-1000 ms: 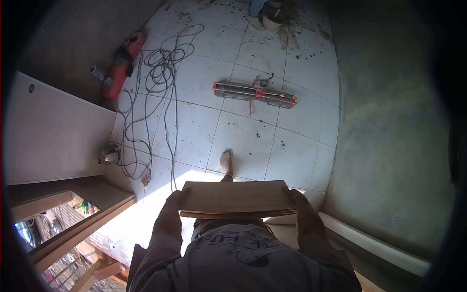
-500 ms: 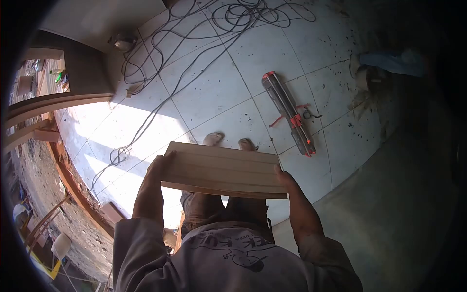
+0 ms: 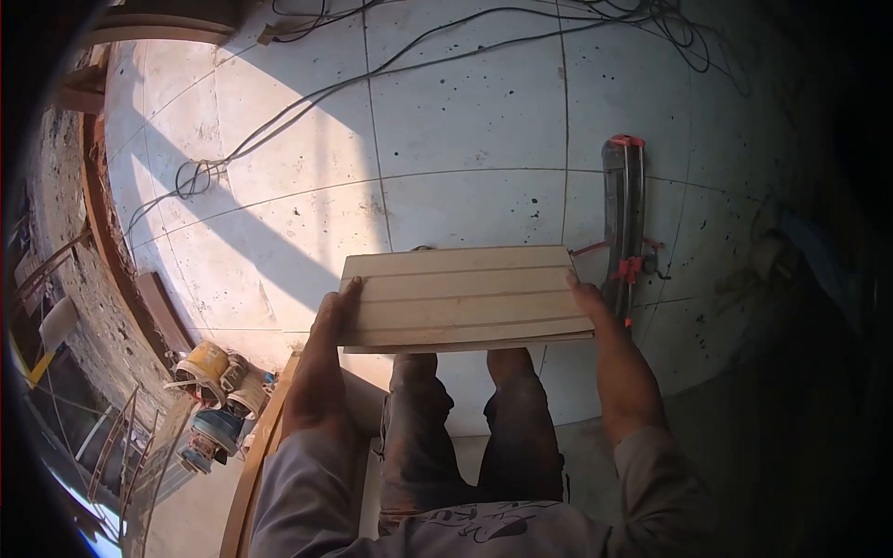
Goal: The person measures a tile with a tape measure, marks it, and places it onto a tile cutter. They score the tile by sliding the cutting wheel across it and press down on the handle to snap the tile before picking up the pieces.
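Between our left hand and right hand, grooved panel is stretching crosswise, long axis running side to side; we are clamping both short ends.

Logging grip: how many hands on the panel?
2: left hand at the left end of the panel, right hand at its right end. Any underneath would be hidden.

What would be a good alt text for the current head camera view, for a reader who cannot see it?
Left hand and right hand hold a striped stack of flat boards by its two ends, above a pale tiled floor. A red-and-black tool lies to the right, and a dark cable crosses the sunlit tiles.
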The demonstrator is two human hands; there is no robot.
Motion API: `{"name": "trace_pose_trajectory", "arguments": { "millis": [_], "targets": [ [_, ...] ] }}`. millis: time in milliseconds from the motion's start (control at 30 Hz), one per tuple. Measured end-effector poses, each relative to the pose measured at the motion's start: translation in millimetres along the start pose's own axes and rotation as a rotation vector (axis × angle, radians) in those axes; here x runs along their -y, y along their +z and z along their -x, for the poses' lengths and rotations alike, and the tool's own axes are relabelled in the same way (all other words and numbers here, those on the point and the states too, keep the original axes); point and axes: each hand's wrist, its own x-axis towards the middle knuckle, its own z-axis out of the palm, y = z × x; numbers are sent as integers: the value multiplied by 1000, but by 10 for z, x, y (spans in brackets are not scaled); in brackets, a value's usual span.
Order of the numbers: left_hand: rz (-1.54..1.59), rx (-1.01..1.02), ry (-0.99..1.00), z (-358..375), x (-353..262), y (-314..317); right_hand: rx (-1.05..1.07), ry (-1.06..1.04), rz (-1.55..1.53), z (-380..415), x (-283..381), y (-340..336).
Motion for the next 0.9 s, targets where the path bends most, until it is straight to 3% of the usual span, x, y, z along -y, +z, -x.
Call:
{"name": "trace_pose_trajectory", "arguments": {
  "millis": [100,367,533,900],
  "targets": [
    [28,-12,-66,-518,184,200,61,40,58,-344,179,101],
    [173,-227,159,-1271,373,413,-149,-292,-213,-936,792,365],
    [254,-393,302,-1664,391,530,-244,-347,-209,-1346,926,447],
    [465,-407,425,-2061,97,661,-409,-418,-284,-1665,941,563]
  ]
}}
